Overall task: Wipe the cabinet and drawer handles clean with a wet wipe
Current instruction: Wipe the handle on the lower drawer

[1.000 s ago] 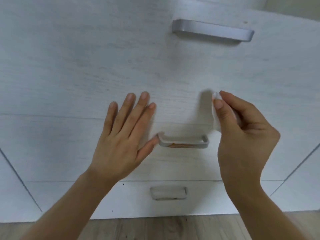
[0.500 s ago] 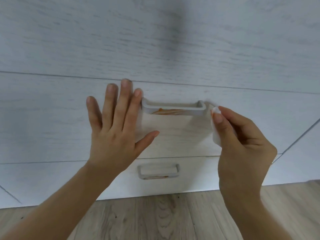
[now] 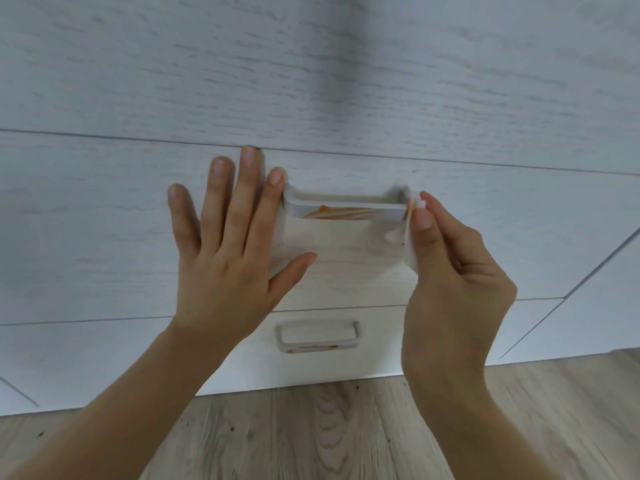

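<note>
Head view looked down at pale drawers [image 3: 104,220] above a wood floor [image 3: 329,427]. Left hand [image 3: 225,271] lay flat and released on the drawer face, fingers straight, forefinger just beside the left end of a grey handle [image 3: 346,211] smeared orange. Right hand [image 3: 457,282] pinched a white wipe [image 3: 410,237] against that handle's right end. Bare drawer face stretched left of the hands. Below, a second handle [image 3: 317,341], also stained, sat untouched on the bottom drawer, well apart from both hands.
</note>
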